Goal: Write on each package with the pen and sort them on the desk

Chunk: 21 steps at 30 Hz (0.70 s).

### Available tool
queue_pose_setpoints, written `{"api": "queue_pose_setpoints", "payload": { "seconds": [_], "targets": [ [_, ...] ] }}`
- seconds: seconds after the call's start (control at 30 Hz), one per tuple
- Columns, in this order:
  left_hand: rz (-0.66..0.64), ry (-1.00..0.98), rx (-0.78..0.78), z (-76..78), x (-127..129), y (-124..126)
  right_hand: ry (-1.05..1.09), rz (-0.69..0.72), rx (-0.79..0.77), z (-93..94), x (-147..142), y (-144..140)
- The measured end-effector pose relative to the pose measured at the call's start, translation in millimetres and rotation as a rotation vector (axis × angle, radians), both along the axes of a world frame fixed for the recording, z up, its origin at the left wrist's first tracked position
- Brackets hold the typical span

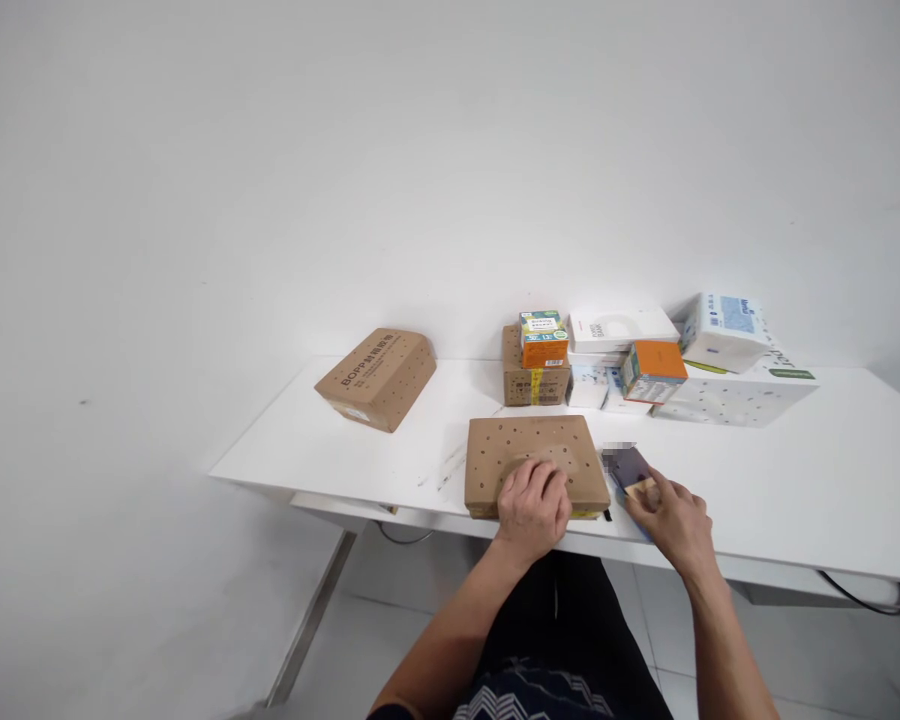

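A brown cardboard box (pixel 529 440) with small dark ring marks lies near the table's front edge. Curled fingers of my left hand (pixel 534 505) rest on its top; whatever they may hold is hidden. Just right of that box, my right hand (pixel 675 515) has thumb and fingers closed at the near end of a flat dark phone-like object (pixel 627 464). Part of this object is blurred out, and a tan patch shows by the fingertips. Something blue peeks out beneath it.
Another brown box (pixel 379 375) sits at the table's left. Along the wall stand a smaller brown box (pixel 536 386), orange cartons (pixel 656 362), a white flat box (pixel 622 326), a large white box (pixel 750 395) and a white-blue pack (pixel 726 330). A black cable (pixel 870 600) hangs below the table edge.
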<state>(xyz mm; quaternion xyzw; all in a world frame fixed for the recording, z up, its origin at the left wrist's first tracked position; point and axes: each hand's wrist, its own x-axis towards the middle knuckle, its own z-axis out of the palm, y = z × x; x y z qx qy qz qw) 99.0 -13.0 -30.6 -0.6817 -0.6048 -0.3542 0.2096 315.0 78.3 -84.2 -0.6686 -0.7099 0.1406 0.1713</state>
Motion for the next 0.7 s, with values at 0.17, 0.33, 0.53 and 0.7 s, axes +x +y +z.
{"api": "queue_pose_setpoints", "payload": {
  "seconds": [0.17, 0.33, 0.53, 0.7],
  "targets": [
    [0.004, 0.014, 0.000, 0.8, 0, 0, 0.690, -0.080, -0.183, 21.8, 9, -9],
    [0.007, 0.018, 0.002, 0.4, 0, 0, 1.354, 0.034, -0.393, 59.8, -6, -33],
    [-0.021, 0.001, -0.040, -1.4, 0, 0, 1.575, 0.129, -0.664, 93.5, -46, -67],
    [0.015, -0.071, 0.008, -6.3, -2, 0, 1.615, 0.191, -0.920, 108.3, -78, -82]
  ]
}}
